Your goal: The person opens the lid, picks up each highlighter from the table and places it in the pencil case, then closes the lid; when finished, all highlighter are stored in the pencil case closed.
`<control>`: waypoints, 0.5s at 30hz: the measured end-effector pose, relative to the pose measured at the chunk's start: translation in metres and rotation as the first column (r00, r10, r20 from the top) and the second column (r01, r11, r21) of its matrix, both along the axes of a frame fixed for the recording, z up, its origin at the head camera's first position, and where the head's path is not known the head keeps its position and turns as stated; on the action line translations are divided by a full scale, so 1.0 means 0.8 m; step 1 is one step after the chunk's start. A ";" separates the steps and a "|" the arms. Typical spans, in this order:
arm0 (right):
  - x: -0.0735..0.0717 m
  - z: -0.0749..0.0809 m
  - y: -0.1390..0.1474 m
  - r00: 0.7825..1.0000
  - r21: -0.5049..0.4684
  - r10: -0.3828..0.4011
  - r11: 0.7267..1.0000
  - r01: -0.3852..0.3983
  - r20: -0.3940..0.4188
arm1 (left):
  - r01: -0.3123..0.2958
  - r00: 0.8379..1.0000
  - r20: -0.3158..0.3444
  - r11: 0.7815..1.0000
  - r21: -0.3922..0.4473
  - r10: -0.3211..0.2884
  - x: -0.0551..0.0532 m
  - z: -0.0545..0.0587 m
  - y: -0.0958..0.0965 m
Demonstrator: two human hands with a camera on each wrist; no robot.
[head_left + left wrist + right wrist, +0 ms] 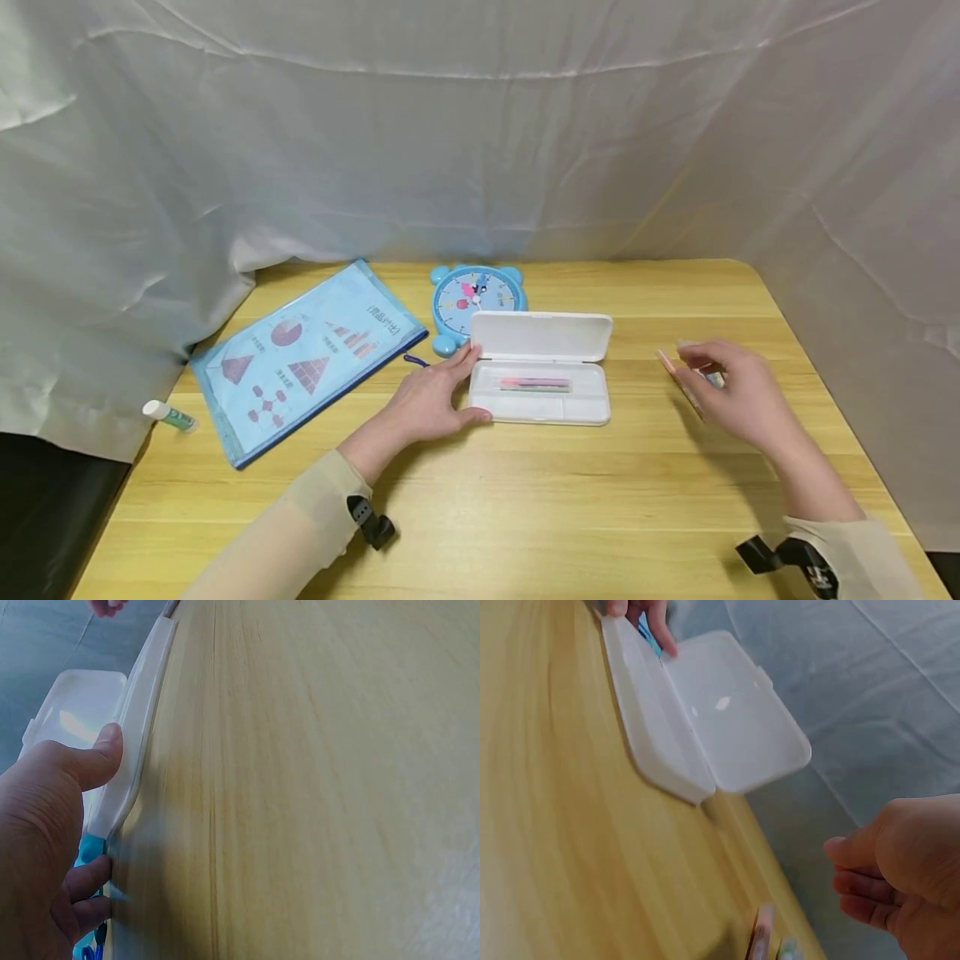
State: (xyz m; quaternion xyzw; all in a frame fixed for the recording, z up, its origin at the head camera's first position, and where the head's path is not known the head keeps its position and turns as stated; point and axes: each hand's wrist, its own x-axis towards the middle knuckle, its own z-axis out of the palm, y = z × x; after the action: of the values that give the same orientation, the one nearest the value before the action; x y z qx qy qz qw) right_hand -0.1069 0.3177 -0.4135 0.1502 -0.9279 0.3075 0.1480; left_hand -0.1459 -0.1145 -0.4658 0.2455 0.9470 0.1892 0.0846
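Light beige sleeves (281, 529) are worn on both arms, with a blocky black camera (381, 532) fitted at the left cuff (337, 479) and a second black camera (759, 554), its band (810, 560) flecked with pale marks, fitted at the right cuff (836, 530).

A curtained tabletop workspace is indicated by a wood-grain table (540, 500), backed and flanked by grey sheeting (487, 150), and its stationery: a white pencil case (542, 337), a blue document pouch (318, 346) and a glue stick (170, 415).
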 end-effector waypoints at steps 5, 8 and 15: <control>0.010 -0.012 0.018 0.995 -0.011 -0.050 0.999 0.052 0.085 | 0.006 1.000 -0.004 1.000 0.009 -0.006 0.000 0.001 0.000; 0.014 -0.022 0.024 0.991 -0.007 -0.074 0.997 0.075 0.113 | 0.001 1.000 -0.004 1.000 0.004 -0.001 0.001 0.002 0.000; 0.019 -0.044 0.024 0.981 0.034 -0.133 0.991 0.130 0.144 | 0.002 1.000 0.000 1.000 0.005 -0.002 0.000 0.000 0.000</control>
State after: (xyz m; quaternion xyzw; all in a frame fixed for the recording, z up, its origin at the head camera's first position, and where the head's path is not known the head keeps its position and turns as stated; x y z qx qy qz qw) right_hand -0.0916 0.3372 -0.4489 0.0676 -0.9478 0.2957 0.0980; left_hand -0.1459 -0.1147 -0.4656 0.2467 0.9462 0.1916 0.0842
